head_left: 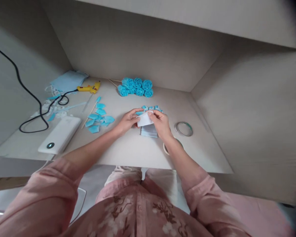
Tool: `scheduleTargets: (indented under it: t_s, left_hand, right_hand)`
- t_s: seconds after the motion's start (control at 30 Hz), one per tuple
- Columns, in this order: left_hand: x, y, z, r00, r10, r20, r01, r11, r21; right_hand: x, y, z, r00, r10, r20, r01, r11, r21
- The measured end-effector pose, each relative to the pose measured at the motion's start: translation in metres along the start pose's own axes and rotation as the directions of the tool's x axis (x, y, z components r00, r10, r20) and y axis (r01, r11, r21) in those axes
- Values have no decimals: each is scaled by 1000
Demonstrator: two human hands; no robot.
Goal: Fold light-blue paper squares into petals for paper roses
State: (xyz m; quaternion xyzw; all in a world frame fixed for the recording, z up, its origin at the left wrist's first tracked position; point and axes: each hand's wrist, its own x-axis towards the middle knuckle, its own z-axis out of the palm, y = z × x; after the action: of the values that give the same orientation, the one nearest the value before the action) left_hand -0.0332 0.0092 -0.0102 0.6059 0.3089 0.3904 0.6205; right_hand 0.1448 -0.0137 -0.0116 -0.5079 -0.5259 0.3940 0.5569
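Between my two hands a small white piece of fabric (pixel 145 119) is held up over the table. My left hand (pixel 129 121) pinches its left side. On its upper right edge, my right hand (pixel 161 122) grips with thumb and fingers. Just beneath lies a stack of pale blue-grey pieces (pixel 149 132), partly hidden by the white piece. Behind my hands sits a group of small blue pieces (pixel 151 108), some covered by my fingers. Loose blue petals (pixel 98 119) are spread to the left, near a thin stick (pixel 88 114) tipped with blue.
Several blue fabric roses (pixel 138 87) lie at the back. A yellow glue gun (pixel 90 87), a pile of face masks (pixel 67 81), a black cable (pixel 41 108) and a white power bank (pixel 60 135) are left. Tape rolls (pixel 184 128) lie right; walls enclose the table.
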Motion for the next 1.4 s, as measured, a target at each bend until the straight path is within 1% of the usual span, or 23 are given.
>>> scheduleTargets:
  t_s: [0.17, 0.27, 0.4, 0.5, 0.77, 0.87, 1.03, 1.1, 1.17, 1.27, 1.33, 1.4]
  left_hand:
    - [3, -6, -1, 1000, -4, 15, 4, 1000, -15]
    - [3, -9, -1, 1000, 3, 23, -2, 999, -54]
    - [1, -5, 1, 999, -13, 33, 16, 993, -115]
    - [0, -1, 0, 999, -33, 11, 34, 990, -140]
    - [3, -4, -6, 998, 7, -65, -18, 984, -175]
    - [3, -3, -5, 997, 17, -78, -31, 983, -182]
    - [1, 1, -3, 993, 24, -111, -42, 986, -163]
    - [0, 1, -4, 992, 40, -123, -58, 988, -145]
    - [0, 1, -5, 991, 55, -124, -72, 988, -134]
    - [-1, 1, -7, 991, 66, -114, -79, 990, -116]
    - [-2, 1, -7, 991, 70, -115, -81, 992, -99]
    - [-2, 1, -6, 990, 72, -118, -82, 993, -83]
  right_hand:
    - [-1, 2, 1, 1000, 1, -11, -1, 1000, 0]
    - [0, 2, 0, 999, -18, -44, 17, 1000, -11]
    - [0, 1, -1, 999, -26, -47, 26, 1000, 1]
    - [0, 0, 0, 999, -19, -36, 20, 999, 42]
    - [-1, -5, 2, 1000, -10, -15, 12, 995, 101]
    - [0, -6, 0, 1000, -20, -19, 21, 996, 83]
    - [0, -4, -2, 998, -55, -35, 55, 998, -1]
    - [0, -4, -2, 999, -34, -29, 35, 999, 32]
    - [0, -6, -3, 1000, 8, -2, -7, 992, 128]
    - [0, -10, -3, 996, 70, 54, -82, 957, 280]
    - [-1, -12, -4, 994, 87, 73, -105, 948, 300]
    - [-1, -13, -3, 993, 89, 74, -105, 961, 255]
